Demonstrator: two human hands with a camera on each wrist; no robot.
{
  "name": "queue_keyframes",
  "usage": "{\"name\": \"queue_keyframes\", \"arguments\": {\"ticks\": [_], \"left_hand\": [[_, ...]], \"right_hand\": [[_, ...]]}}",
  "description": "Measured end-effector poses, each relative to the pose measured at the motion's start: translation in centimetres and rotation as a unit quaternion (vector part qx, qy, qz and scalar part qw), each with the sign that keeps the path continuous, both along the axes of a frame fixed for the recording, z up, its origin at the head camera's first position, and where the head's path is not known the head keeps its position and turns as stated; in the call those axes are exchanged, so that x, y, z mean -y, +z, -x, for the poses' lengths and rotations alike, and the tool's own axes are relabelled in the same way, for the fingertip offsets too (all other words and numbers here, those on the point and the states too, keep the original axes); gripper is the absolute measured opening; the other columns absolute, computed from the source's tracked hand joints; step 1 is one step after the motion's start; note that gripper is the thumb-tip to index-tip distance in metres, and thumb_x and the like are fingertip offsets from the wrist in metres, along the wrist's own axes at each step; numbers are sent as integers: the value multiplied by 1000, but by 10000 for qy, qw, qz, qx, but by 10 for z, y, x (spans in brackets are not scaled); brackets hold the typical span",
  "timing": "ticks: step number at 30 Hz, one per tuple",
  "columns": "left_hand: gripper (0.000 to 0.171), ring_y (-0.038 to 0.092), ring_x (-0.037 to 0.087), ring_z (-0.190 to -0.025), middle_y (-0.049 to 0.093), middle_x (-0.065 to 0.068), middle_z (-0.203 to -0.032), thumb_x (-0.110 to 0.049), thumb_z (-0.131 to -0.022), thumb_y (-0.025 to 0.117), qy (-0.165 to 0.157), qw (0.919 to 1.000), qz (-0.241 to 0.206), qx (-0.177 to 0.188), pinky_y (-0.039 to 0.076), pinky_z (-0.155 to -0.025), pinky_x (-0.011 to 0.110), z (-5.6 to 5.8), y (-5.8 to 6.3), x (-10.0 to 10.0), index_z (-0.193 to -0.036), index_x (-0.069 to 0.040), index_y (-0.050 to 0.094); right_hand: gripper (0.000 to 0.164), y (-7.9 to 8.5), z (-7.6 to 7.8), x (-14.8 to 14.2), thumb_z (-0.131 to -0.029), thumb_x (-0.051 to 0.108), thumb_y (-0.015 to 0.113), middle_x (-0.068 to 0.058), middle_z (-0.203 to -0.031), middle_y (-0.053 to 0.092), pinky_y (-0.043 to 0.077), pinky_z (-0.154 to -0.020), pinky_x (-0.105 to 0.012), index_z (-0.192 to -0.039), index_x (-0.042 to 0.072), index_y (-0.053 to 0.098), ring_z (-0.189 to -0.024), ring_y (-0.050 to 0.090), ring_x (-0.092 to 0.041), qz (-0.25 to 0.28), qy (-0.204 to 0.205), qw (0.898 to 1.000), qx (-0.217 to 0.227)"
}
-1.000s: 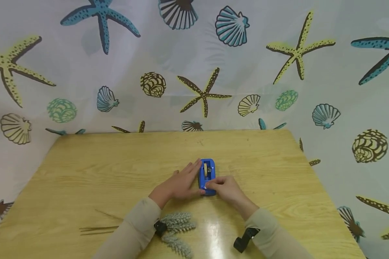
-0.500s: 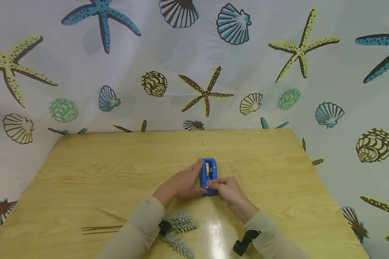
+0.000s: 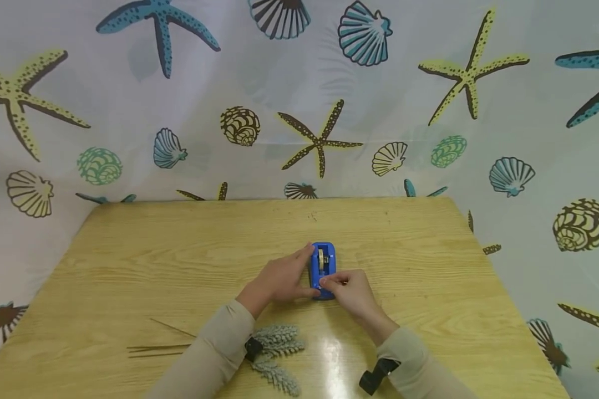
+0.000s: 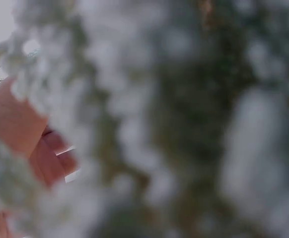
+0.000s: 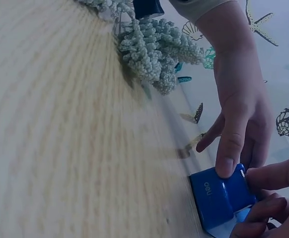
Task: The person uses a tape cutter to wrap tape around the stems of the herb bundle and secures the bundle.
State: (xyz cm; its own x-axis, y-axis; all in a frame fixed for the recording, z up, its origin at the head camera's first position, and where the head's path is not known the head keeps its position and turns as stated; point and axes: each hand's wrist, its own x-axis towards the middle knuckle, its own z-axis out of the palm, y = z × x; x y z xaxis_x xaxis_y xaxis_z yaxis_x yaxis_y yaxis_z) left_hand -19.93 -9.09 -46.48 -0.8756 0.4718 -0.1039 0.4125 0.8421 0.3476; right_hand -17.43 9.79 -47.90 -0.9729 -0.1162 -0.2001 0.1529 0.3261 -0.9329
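Observation:
A blue tape dispenser (image 3: 323, 292) with a narrow roll of tape (image 3: 321, 259) stands on the wooden table. My left hand (image 3: 279, 280) steadies it from the left, fingers at its far side and thumb pressing its near end; the thumb on top shows in the right wrist view. Over the dispenser's front part, my right hand (image 3: 351, 291) pinches with thumb and index finger at the tape's end, the other fingers curled in. The strip itself is hidden by the fingers. In the left wrist view, blurred frosted sprigs (image 4: 134, 148) cover most of the left hand (image 4: 15, 119).
Grey-green frosted sprigs (image 3: 279, 338) lie by my left forearm, their thin brown stems (image 3: 160, 349) reaching out leftward under the sleeve. A patterned sea-life cloth (image 3: 259, 166) hangs behind the table (image 3: 179, 238). Each wrist carries a black camera mount (image 3: 379, 377).
The head view has shifted slightly, so everything sits a little differently in it. Both hands keep their places on the dispenser, with the right fingers still pinched at its front.

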Motion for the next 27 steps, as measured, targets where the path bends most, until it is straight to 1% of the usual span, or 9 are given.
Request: {"name": "queue_keyframes", "arguments": {"ticks": [5,10,15,20,24,27], "left_hand": [[106,46,32,-140,34,16,-160,-59,-84,73,26,9999,30,-160,49,-104,49,-2,1,2,-159,-6,20],[105,49,33,-138,38,16,-158,-58,-82,74,106,9996,75,-251,49,-103,49,-2,5,4,-158,-6,22],[106,48,33,-138,38,16,-158,-59,-82,74,135,9997,144,-168,48,-105,49,-3,3,4,-158,-7,22],[108,51,33,-136,41,15,-157,-60,-81,75,244,9991,302,-174,49,-103,50,-3,2,1,-159,-8,22],[107,51,33,-136,40,14,-157,-59,-81,75,270,9991,280,-142,49,-103,49,-2,2,-4,-159,-8,21],[107,49,34,-138,37,15,-158,-58,-81,75,283,9994,205,-58,48,-105,50,-2,2,-6,-159,-7,20]], "right_hand": [[14,1,-2,1,-91,11,72,-10,-93,76,51,-71,-24,-93,-1,78,-87,64,-12,224,-78,9995,221],[19,2,-3,3,-90,17,74,-9,-96,76,50,-73,-26,-94,-1,78,-92,63,-15,323,-64,9991,275],[20,0,-6,2,-92,17,72,-12,-102,75,49,-72,-24,-98,-1,77,-93,63,-15,231,-101,9994,226],[23,0,-10,1,-94,19,70,-13,-106,74,49,-74,-24,-100,-1,77,-96,62,-16,93,-129,9996,222],[22,2,-13,-2,-95,20,69,-11,-105,74,48,-72,-25,-102,0,77,-92,61,-16,19,-299,9991,290],[21,4,-15,-2,-95,18,69,-13,-104,75,47,-70,-24,-101,-1,77,-89,60,-15,7,-362,9989,298]]}}
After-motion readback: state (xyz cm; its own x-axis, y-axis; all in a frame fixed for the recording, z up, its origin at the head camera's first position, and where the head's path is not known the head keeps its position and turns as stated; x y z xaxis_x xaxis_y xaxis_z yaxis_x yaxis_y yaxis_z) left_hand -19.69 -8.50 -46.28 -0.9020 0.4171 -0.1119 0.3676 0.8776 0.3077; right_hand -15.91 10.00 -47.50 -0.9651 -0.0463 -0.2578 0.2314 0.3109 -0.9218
